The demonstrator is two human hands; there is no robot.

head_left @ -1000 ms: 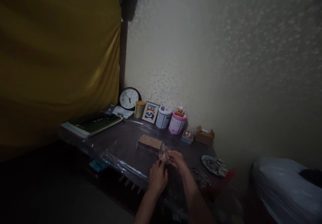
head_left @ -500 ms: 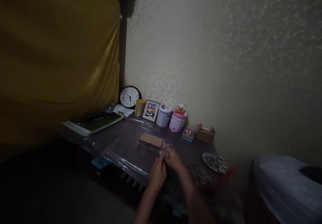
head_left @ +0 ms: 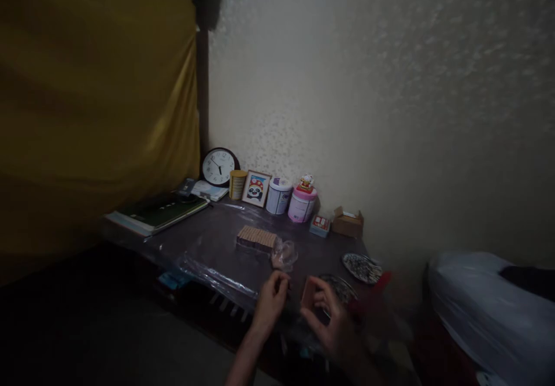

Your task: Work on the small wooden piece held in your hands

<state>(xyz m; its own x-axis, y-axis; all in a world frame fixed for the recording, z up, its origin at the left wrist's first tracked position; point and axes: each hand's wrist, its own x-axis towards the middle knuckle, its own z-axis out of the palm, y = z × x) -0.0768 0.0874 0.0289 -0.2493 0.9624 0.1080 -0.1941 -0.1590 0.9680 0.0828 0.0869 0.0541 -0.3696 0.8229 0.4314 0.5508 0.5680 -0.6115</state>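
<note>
Both hands over table (head_left: 208,241) edge — R hand (head_left: 327,322) w/ small box (head_left: 309,293)

On the counter (head_left: 217,247), a clock (head_left: 219,167), a tin (head_left: 237,184), a framed picture (head_left: 256,189) and two canisters (head_left: 278,196) line the wall. A stack of books (head_left: 158,213) lies to their left, a small carton (head_left: 347,222) to their right. The wafer block (head_left: 256,238) lies before them, a crumpled wrapper (head_left: 284,254) just to its right.
</note>
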